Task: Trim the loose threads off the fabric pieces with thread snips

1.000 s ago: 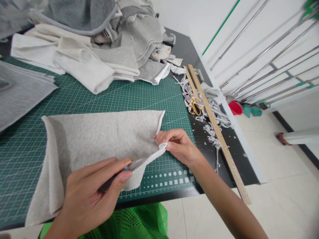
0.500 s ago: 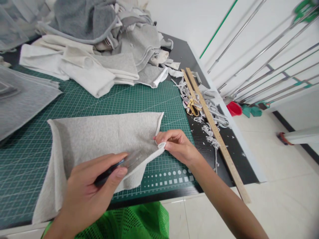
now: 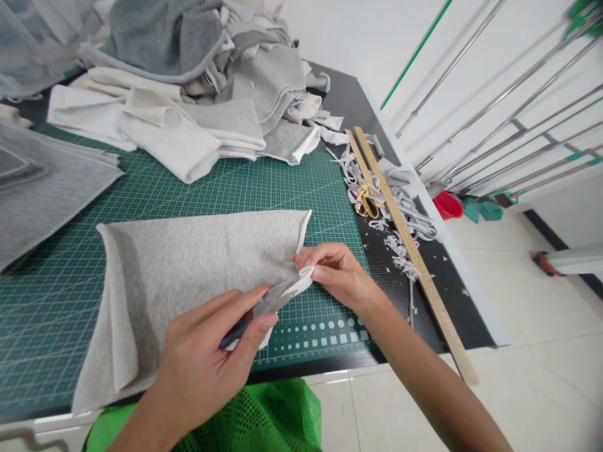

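Note:
A light grey piece of fabric [image 3: 188, 263] lies spread on the green cutting mat [image 3: 264, 182]. My right hand [image 3: 336, 273] pinches the fabric's near right corner and lifts it slightly off the mat. My left hand [image 3: 211, 361] holds small dark-handled scissors [image 3: 261, 307], the blades pointing right along the fabric's near edge, close to the pinched corner.
Heaps of grey and white fabric [image 3: 198, 81] crowd the back of the table. A wooden ruler [image 3: 407, 245], gold scissors [image 3: 366, 201] and fabric trimmings [image 3: 400, 251] lie along the right side. A green mesh bag [image 3: 264, 420] hangs below the front edge. Metal rods [image 3: 509, 107] lean at right.
My left hand has moved right with the scissors, bringing the blades close to the corner pinched by my right hand. The right hand has stayed in place.

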The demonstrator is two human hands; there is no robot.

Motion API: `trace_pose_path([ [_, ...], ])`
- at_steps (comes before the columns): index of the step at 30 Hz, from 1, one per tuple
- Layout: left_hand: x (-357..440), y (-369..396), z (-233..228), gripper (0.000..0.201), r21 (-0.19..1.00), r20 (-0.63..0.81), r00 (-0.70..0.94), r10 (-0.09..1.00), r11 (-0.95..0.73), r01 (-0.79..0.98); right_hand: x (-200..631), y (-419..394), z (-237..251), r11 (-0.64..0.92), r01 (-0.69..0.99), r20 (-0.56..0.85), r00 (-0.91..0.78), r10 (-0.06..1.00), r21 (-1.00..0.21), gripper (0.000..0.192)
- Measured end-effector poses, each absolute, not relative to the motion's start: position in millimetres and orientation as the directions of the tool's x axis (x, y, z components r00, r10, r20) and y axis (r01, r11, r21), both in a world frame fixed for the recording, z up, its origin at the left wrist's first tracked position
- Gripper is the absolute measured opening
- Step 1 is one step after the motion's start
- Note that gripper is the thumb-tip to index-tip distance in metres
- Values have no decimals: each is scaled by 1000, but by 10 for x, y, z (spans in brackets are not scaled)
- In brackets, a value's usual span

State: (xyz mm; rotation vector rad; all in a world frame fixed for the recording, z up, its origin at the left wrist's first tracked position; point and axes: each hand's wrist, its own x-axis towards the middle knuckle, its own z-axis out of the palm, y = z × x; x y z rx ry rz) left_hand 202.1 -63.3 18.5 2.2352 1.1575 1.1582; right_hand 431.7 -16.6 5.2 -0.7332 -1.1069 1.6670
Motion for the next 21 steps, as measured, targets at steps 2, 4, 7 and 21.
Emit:
trace_pose_path([
  [2,2033,-637,174,18,618,510,319,799,-598,510,4316,-167,57,-127,-382,14,-346,938,-916,12],
  [4,2042,-642,167,17,610,517,306,799,-595,523,4315,-168,58,-133,-375,1,-338,941,-918,13],
  [7,2048,-652,163,16,599,531,290,796,-596,535,4315,-165,56,-128,-374,4,-333,943,-919,12],
  [21,2064,-651,120,18,599,538,289,792,-600,529,4321,-167,50,-121,-376,17,-342,939,-919,9],
])
